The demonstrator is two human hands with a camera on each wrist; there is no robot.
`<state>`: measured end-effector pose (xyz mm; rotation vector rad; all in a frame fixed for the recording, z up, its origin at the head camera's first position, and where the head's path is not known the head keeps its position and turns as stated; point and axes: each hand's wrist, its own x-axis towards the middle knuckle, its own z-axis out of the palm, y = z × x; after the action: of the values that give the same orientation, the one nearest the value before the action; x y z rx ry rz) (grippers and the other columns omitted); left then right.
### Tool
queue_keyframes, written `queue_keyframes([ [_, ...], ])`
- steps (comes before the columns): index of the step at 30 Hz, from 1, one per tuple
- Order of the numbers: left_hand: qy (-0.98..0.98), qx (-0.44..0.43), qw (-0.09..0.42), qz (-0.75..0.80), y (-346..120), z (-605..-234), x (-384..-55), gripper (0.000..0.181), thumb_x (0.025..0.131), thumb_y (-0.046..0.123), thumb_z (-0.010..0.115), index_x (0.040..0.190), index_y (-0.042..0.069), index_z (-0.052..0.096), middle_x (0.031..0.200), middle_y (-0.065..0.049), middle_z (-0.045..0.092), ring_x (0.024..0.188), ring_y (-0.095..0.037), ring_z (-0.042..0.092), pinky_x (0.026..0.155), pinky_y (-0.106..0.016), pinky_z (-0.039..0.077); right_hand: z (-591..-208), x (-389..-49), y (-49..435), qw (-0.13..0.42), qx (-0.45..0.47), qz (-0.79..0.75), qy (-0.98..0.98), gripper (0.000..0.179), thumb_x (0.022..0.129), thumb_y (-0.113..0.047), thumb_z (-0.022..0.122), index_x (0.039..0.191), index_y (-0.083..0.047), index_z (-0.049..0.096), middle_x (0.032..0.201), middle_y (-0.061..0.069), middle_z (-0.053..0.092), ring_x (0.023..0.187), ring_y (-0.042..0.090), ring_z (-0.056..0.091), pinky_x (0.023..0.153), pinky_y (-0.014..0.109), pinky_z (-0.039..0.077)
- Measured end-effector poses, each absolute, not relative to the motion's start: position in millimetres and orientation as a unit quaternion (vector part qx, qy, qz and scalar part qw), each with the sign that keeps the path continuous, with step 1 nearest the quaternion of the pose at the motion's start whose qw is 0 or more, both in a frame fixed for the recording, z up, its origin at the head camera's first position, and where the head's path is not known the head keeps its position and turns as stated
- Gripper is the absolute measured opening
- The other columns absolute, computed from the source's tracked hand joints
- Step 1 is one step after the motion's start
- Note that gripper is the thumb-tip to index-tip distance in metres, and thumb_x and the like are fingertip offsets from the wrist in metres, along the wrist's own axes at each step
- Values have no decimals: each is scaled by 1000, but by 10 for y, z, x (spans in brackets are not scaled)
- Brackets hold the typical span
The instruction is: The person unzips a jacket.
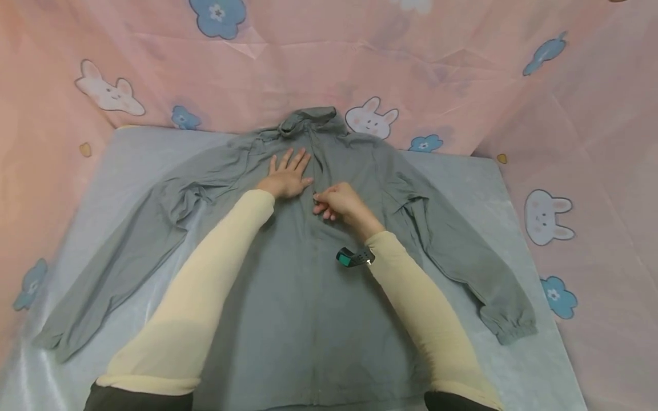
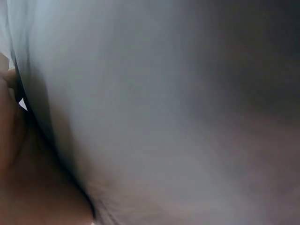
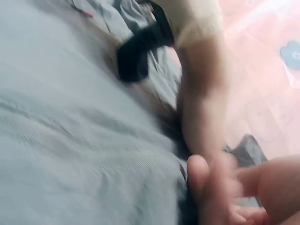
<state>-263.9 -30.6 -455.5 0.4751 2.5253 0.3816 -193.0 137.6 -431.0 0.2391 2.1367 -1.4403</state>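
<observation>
A grey jacket (image 1: 308,274) lies spread flat, front up, across the middle of the head view, on a pale blue sheet (image 1: 123,165) that covers the table. Its collar (image 1: 307,120) sits bunched at the top centre, against the pink backdrop, and its two sleeves run out toward the lower left and the right edge of the frame. A zip line (image 1: 315,257) runs down the middle of the jacket from the collar toward the bottom of the frame.

The left hand (image 1: 287,177) rests palm down on the jacket's chest, just left of the zip line, fingers straight and spread, pointing toward the collar. The right hand (image 1: 339,202) sits just beside it, a little lower and to the right, fingers curled in and pinching at the zip line; what exactly it pinches is too small to tell. The two hands are close but not touching. Both arms wear cream sleeves, and a dark strap with a teal piece (image 1: 353,257) hangs at the right wrist.

The left wrist view is a blur of grey cloth. The right wrist view, also blurred, shows the jacket (image 3: 79,140) filling the left of the frame and the left forearm lying across it.

A pink backdrop with rabbits and blue flowers (image 1: 462,68) surrounds the table on three sides.
</observation>
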Motion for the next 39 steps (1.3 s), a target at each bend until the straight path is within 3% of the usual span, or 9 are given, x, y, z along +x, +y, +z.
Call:
queue_keyframes([
  [6, 938, 170, 271, 135, -280, -4637, -2712, 70, 106, 53, 20, 156, 27, -21, 164, 8, -28, 151, -20, -31, 121, -54, -22, -4434, -1846, 1301, 271, 124, -608, 736, 20, 103, -13, 52, 93, 1, 61, 60, 2, 69, 52, 11, 69, 52, 23, 57],
  [16, 939, 172, 261, 141, -285, -4586, -2663, 69, 106, 52, 21, 157, 27, -20, 164, 8, -27, 152, -20, -30, 120, -54, -23, -4592, -1827, 1365, 225, 100, -640, 728, 19, 101, -11, 55, 95, 5, 64, 61, 0, 70, 53, 8, 69, 53, 20, 57],
  [39, 940, 173, 252, 150, -297, -4548, -2634, 70, 106, 53, 22, 158, 26, -17, 165, 7, -24, 153, -20, -28, 121, -53, -22, -4580, -1662, 1376, 234, 96, -633, 732, 22, 101, -10, 55, 84, 1, 63, 57, 0, 68, 49, 9, 68, 48, 20, 55],
])
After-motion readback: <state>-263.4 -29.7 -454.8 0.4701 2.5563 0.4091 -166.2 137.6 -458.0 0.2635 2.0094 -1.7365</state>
